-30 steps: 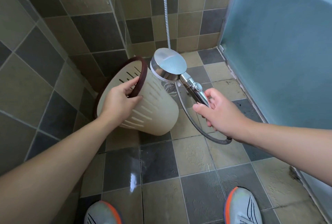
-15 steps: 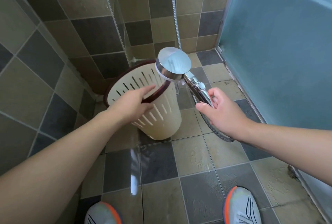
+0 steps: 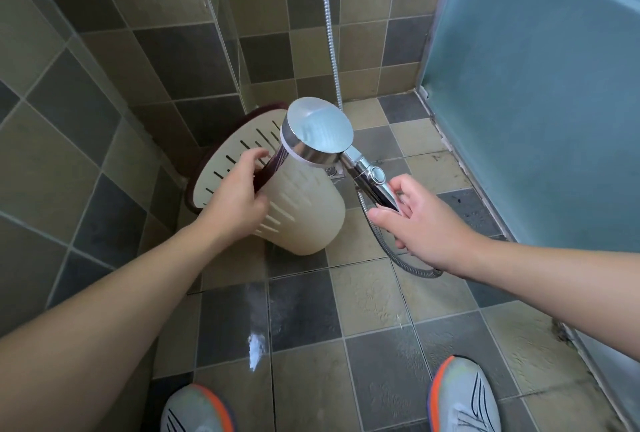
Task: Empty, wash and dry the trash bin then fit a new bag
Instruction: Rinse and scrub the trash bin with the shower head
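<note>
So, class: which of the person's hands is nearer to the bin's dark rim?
Left. The left hand grips the dark rim of the bin. The right hand is off to the bin's right, holding the shower head handle.

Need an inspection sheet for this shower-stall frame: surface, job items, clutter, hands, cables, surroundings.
Surface: tiled floor, wet sheen in places.
Job's things: cream slotted trash bin with dark red rim, tilted, mouth toward the corner; no bag seen. Chrome shower head over the bin rim; no spray seen.
Clutter: nothing seen.
Hands: left hand grips the bin rim; right hand holds the shower handle.
Cables: metal shower hose loops under the right hand, rises up the wall.
Surroundings: tiled walls, frosted blue panel, two sneakers.
</note>
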